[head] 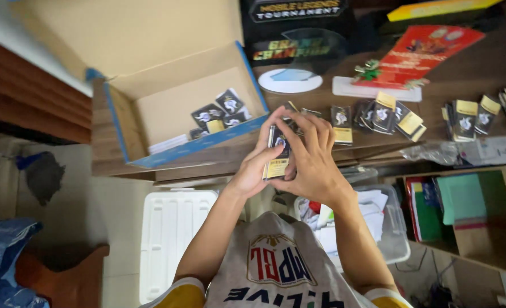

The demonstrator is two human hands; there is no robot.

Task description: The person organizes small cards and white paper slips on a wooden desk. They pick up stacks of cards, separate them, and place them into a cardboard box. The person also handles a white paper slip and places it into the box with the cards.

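Both hands meet near the centre of the frame. Left hand [257,165] and right hand [310,157] are closed around a small stack of cards [277,154], held just above the table [481,74] edge. Each card is dark with a white figure and a yellow strip at the bottom. Similar packs [378,117] lie to the right, and more in the open cardboard box [150,114], upper left.

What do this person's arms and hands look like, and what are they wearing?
Both arms are bare from the short sleeves down. The left hand and right hand wear no gloves, rings or watch that I can see. The yellow sleeves belong to a grey jersey with a printed crest on the chest.
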